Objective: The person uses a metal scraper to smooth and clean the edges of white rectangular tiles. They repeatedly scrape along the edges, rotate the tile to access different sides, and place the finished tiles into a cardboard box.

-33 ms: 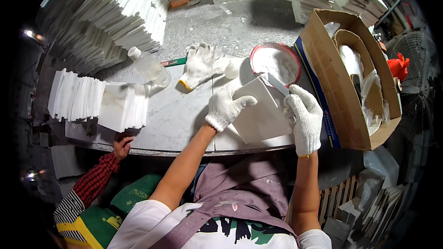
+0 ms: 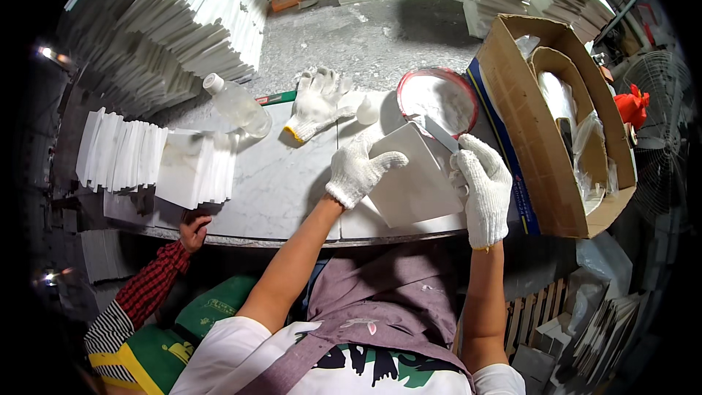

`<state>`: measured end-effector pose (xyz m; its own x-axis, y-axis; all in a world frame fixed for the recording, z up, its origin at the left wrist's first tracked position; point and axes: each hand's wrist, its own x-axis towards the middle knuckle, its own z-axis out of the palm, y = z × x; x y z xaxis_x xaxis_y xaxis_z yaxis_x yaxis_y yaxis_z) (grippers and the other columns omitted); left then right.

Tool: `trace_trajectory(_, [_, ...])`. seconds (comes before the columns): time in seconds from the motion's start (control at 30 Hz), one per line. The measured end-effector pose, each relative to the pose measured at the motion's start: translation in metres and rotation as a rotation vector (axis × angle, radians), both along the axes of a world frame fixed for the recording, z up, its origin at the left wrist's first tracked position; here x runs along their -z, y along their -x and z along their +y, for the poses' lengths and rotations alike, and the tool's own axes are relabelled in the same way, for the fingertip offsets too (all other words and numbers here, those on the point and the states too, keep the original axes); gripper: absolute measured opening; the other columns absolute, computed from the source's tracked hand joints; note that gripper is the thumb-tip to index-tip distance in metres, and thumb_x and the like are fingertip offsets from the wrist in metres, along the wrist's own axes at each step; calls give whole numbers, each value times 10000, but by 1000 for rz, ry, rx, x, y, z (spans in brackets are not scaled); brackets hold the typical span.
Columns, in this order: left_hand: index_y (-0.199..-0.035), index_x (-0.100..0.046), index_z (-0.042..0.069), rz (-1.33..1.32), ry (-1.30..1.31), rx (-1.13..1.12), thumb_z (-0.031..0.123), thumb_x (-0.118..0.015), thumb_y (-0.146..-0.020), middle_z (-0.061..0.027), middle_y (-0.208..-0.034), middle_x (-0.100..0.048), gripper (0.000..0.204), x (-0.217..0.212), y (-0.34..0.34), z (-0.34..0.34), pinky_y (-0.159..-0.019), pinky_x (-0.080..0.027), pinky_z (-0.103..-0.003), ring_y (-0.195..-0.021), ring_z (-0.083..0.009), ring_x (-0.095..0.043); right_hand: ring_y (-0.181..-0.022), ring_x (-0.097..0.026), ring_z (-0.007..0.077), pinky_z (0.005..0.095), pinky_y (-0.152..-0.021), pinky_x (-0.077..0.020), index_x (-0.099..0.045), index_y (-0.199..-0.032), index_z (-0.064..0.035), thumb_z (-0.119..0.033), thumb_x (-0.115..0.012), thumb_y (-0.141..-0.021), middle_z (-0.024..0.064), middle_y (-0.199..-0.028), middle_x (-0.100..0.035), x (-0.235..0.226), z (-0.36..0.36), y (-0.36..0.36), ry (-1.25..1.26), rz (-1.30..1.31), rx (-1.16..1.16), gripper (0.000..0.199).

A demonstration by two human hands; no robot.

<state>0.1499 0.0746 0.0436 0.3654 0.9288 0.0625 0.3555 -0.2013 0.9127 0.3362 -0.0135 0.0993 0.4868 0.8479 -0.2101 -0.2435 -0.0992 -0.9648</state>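
Pressing down with gloved fingers spread, left hand [image 2: 358, 168] flat on the top left part of a white square tile [image 2: 413, 183] lying on the marble worktop [image 2: 270, 183]. Gripping a flat metal scraper [image 2: 441, 133], right hand [image 2: 482, 186] closed round its handle at the tile's right edge, blade running up toward eleven o'clock from the fist, tip at the tile's far corner beside the red-rimmed bowl of white powder or paste [image 2: 437, 99]. Tile turned cornerwise, one diagonal pointing roughly at twelve, lying at three o'clock from the left palm and at nine from the right. Both hands touching it or just beside it, neither clearly nearer. Spare white glove [image 2: 316, 102] lying loose at eleven o'clock from the left hand, clear plastic bottle [image 2: 235, 104] on its side farther left. Another person's hand [image 2: 191, 230] in a red checked sleeve at the bench's near edge. Scraper handle hidden inside the glove; whether the blade carries paste, impossible to tell.
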Motion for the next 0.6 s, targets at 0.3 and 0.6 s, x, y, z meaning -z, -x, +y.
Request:
trace_trajectory(0.3, [-1024,-667,17,45,44,-42,342,-797,-742,-52,-851,-652,449,-2,0,-1,-644,-487,-270,-716,-105,-605,-706,-593,72,215,-603,-486,-649,-1096,26,-38,-653,-860,55,-947,-652,3,1,5,-127,-200,13,245])
trace_trajectory(0.6, [-902,-688,22,63,45,-32,317,-796,-745,-29,-807,-654,351,8,2,2,-646,-486,-266,-722,-98,-604,-798,-604,88,222,-657,-512,-647,-1101,24,-30,-648,-861,62,-1000,-651,2,-2,8,-154,-304,24,246])
